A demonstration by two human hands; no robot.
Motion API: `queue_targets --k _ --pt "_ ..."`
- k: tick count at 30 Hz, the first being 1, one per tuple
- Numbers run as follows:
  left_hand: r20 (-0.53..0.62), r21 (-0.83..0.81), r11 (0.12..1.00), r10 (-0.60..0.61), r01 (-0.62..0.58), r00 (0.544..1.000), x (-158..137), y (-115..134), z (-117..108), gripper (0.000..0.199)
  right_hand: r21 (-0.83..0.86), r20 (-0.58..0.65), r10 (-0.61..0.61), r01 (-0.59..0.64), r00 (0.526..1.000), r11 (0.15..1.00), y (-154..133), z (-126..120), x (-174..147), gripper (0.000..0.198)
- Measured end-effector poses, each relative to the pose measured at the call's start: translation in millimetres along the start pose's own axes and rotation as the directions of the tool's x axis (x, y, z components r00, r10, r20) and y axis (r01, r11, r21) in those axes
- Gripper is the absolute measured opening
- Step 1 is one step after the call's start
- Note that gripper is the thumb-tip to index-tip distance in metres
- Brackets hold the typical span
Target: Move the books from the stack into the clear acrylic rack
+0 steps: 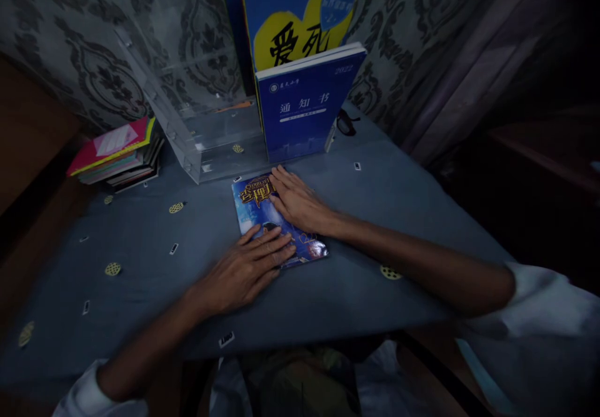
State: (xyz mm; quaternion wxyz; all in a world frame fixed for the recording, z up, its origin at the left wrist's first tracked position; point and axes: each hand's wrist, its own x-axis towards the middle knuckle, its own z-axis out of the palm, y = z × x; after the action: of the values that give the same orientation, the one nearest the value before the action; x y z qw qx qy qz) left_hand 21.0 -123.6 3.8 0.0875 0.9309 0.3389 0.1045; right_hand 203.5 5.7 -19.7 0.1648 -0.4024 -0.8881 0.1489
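A blue book (250,207) with gold lettering lies flat on the table in front of me. My left hand (250,267) rests on its lower part, fingers stretched out over the cover. Across the upper right of the cover lies my right hand (302,201), palm down with its fingers extended. Both hands touch the book and hide parts of its picture. Just behind it stands a clear book rack (187,154), and upright at the rack's right end is a blue booklet (304,117) marked 2022.
Behind the booklet stands a blue and yellow book (290,29). A stack of books (119,157) sits at the back left. Dark glasses (347,123) lie right of the rack. The table (154,304) has a grey patterned cloth; its front edge is close to my body.
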Motion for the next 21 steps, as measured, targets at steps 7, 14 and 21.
queue_targets --k 7,14,21 --pt "-0.018 -0.017 1.0 -0.017 0.017 1.0 -2 0 5 0.045 0.025 -0.067 -0.07 0.072 0.995 0.997 -2 3 -36 0.059" --pt "-0.026 -0.081 0.996 -0.03 0.027 0.999 -2 1 2 0.045 -0.055 -0.137 -0.155 0.148 0.978 0.987 -1 13 -78 0.057" --pt "-0.197 -0.137 0.937 -0.344 0.321 0.918 -13 -16 9 0.049 -0.058 -0.206 -0.131 0.121 0.97 0.991 2 16 -105 0.072"
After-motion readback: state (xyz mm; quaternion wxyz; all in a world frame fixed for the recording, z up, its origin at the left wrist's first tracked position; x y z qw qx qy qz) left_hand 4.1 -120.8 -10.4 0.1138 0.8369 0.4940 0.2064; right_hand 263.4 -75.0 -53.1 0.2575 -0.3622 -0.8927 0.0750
